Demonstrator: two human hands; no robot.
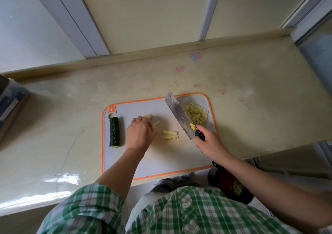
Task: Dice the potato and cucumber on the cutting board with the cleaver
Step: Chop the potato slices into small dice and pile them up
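Right hand [208, 144] grips cleaver [179, 115] pointing far-left | cucumber [114, 131] long axis near-far

Two bare forearms reach from the near edge toward the far side. The left arm comes out of a green checked sleeve [93, 203] that ends near the elbow. The left hand [139, 135] lies knuckles up with a straight wrist, its fingers curled down and their tips at a potato piece [147, 116]. Whether they grip it cannot be seen. To its right, the right hand [206, 142] wraps round the dark handle of the cleaver [179, 115], blade pointing far and left.
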